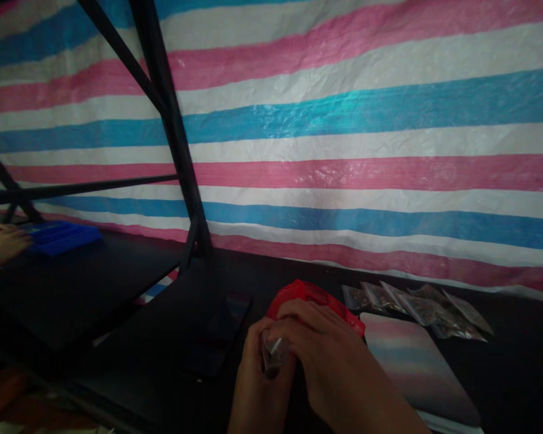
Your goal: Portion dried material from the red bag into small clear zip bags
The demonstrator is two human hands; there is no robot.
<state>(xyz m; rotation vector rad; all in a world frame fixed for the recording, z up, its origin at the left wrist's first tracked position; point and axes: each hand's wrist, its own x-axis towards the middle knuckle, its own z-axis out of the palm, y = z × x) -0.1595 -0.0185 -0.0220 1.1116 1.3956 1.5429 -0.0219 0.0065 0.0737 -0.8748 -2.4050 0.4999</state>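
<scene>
Both of my hands meet over the black table, in front of a crumpled red plastic bag (294, 291). A small clear plastic bag (275, 354) with something dark in it sits in the curled fingers of my left hand (259, 367). My right hand (319, 340) reaches across from the right, its fingers bent over the top of the clear bag and touching it. Part of the red bag is hidden behind my fingers. What lies inside the clear bag is too dim to make out.
Several filled clear zip bags (428, 307) lie at the back right. A shiny flat silver slab (416, 361) is right of my hands, a dark phone-like thing (226, 325) left. Beyond a black metal frame post (176, 138), another person's hand (4, 244) is by a blue tray (63, 238).
</scene>
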